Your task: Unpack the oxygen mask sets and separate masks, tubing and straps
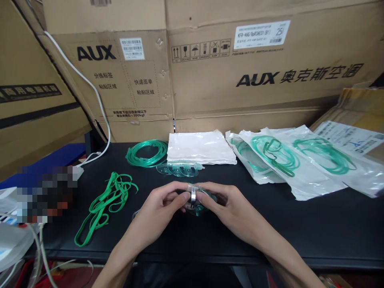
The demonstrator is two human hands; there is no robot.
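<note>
While I watch through the head view, my left hand [163, 209] and right hand [229, 204] together grip the translucent green mask [200, 210] over the surface [195, 242], where uneven thumb pressure might, I judge, kink its metal strip [193, 198].

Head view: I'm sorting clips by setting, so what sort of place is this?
Probably a work table in a storeroom or small workshop. Large printed cardboard boxes stand behind the black table, which bears a loose coil of green tubing and bagged tubing.
</note>
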